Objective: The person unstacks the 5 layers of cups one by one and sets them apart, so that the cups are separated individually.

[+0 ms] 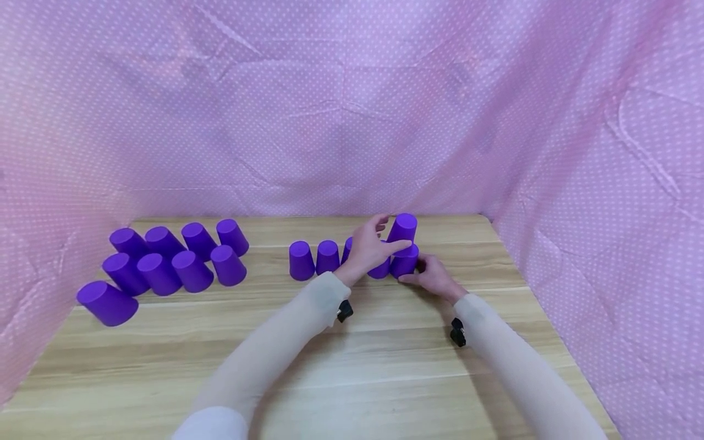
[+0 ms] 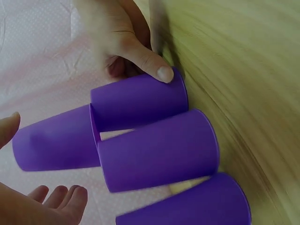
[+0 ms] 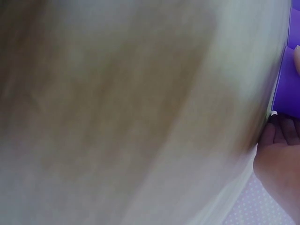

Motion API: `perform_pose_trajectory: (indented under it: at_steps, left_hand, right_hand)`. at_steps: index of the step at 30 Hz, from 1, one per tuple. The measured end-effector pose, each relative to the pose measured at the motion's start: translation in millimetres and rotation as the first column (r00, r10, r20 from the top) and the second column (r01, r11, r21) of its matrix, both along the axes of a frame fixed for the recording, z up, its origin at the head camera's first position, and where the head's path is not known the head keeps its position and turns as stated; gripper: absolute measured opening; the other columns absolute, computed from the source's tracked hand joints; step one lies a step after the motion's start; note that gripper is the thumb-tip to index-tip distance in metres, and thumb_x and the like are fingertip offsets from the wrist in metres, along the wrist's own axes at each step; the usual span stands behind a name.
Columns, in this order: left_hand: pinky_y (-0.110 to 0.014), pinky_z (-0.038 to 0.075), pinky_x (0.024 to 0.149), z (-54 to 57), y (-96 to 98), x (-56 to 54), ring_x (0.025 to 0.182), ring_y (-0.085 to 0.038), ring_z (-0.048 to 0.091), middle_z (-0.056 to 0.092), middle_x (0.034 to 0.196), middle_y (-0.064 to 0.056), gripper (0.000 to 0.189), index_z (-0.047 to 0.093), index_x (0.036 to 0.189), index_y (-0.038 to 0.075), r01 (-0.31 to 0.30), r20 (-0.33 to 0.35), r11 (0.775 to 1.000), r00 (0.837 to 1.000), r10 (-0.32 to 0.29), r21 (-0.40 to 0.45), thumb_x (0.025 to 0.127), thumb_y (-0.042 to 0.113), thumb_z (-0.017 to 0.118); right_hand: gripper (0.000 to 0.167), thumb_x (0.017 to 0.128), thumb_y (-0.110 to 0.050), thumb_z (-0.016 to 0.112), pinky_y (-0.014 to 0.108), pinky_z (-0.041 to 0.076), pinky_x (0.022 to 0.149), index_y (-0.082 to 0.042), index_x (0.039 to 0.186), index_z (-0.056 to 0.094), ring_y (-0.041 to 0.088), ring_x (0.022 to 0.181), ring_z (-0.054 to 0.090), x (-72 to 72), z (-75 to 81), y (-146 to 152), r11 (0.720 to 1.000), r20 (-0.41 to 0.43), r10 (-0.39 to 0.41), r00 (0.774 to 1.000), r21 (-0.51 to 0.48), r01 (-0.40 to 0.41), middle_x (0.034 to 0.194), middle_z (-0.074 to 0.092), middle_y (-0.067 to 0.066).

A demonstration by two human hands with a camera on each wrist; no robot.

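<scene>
A purple upside-down cup stands on top of the row's right end, bridging two lower cups in the left wrist view. Around that upper cup my left hand is spread, thumb and fingers apart from its sides. My right hand holds the rightmost lower cup, its thumb pressed near the rim in the left wrist view. Farther left in the same row are more inverted cups, some partly hidden behind my left hand. The right wrist view catches only the edge of the right hand and cups.
Several more inverted purple cups stand in two rows on the left of the wooden table, with a single cup nearer its left edge. Pink dotted cloth hangs behind and at both sides.
</scene>
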State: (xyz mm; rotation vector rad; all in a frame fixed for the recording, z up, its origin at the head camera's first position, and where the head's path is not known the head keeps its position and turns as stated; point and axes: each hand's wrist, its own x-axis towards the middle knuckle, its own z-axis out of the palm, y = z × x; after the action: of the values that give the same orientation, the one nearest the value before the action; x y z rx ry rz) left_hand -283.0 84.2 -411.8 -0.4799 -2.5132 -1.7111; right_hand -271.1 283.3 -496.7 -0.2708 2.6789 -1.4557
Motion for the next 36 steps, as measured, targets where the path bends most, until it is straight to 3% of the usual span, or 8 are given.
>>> perform_pose_trajectory:
  at_steps: [4, 9, 18, 23, 29, 36]
  left_hand:
    - [-0.031, 0.047, 0.091, 0.3, 12.6, -4.2, 0.114, -0.024, 0.054, 0.058, 0.127, -0.009, 0.073, 0.052, 0.134, 0.008, -0.010, -0.035, 1.000, 0.999, 0.010, -0.003, 0.072, 0.029, 0.085]
    - [-0.028, 0.046, 0.090, -2.6, 20.5, -3.6, 0.108, -0.019, 0.057, 0.062, 0.120, -0.007, 0.072, 0.052, 0.135, 0.010, -0.035, -0.029, 0.999, 0.999, 0.034, -0.023, 0.073, 0.027, 0.084]
    - [-0.028, 0.046, 0.091, -6.1, 15.1, 1.6, 0.105, -0.018, 0.059, 0.063, 0.117, -0.007, 0.060, 0.055, 0.131, 0.009, -0.049, -0.056, 0.998, 0.997, 0.051, 0.041, 0.079, 0.023, 0.080]
    - [-0.029, 0.049, 0.088, -3.5, -6.9, 10.5, 0.101, -0.017, 0.060, 0.065, 0.113, -0.005, 0.060, 0.057, 0.129, 0.010, -0.038, -0.038, 0.994, 0.998, 0.042, 0.104, 0.077, 0.030, 0.081]
    - [-0.027, 0.050, 0.086, 1.6, -48.9, 21.9, 0.096, -0.014, 0.061, 0.066, 0.105, -0.003, 0.057, 0.060, 0.123, 0.008, -0.056, -0.035, 0.985, 0.997, 0.062, 0.165, 0.075, 0.031, 0.083]
    - [-0.032, 0.051, 0.087, 6.3, -105.0, 46.8, 0.098, -0.018, 0.062, 0.066, 0.106, -0.005, 0.055, 0.062, 0.121, 0.008, -0.049, -0.060, 0.984, 0.996, 0.060, 0.168, 0.075, 0.030, 0.083]
  right_hand:
    - [0.046, 0.075, -0.017, 0.083, 0.040, 0.048, 0.088, 0.000, 0.113, 0.062, 0.025, 0.092, 0.061, -1.8, 1.0, 0, 0.999, -0.005, -0.015, 1.000, 0.029, 0.015, 0.102, 0.067, 0.012]
    - [0.045, 0.075, -0.018, 0.084, 0.037, 0.047, 0.087, 0.000, 0.111, 0.063, 0.022, 0.091, 0.061, -3.4, -0.2, 0, 0.999, 0.012, -0.027, 1.000, 0.028, 0.026, 0.100, 0.067, 0.009]
    - [0.048, 0.075, -0.018, 0.084, 0.039, 0.047, 0.090, -0.001, 0.114, 0.062, 0.024, 0.096, 0.061, -4.6, 2.4, -1, 0.999, -0.009, -0.017, 1.000, 0.032, 0.017, 0.105, 0.066, 0.011]
    - [0.050, 0.075, -0.017, 0.083, 0.041, 0.044, 0.095, -0.002, 0.118, 0.061, 0.026, 0.101, 0.060, -4.2, 4.1, 0, 0.999, 0.014, -0.024, 1.000, 0.041, 0.024, 0.109, 0.065, 0.012]
    - [0.049, 0.074, -0.019, 0.083, 0.045, 0.042, 0.098, -0.001, 0.114, 0.062, 0.029, 0.103, 0.059, -2.3, 3.5, 1, 0.997, 0.011, -0.041, 0.999, 0.069, 0.040, 0.109, 0.065, 0.013]
    - [0.045, 0.075, -0.019, 0.083, 0.042, 0.045, 0.094, -0.002, 0.111, 0.063, 0.026, 0.098, 0.060, 1.6, 0.6, 0, 0.998, 0.003, -0.016, 1.000, 0.067, 0.016, 0.105, 0.065, 0.011]
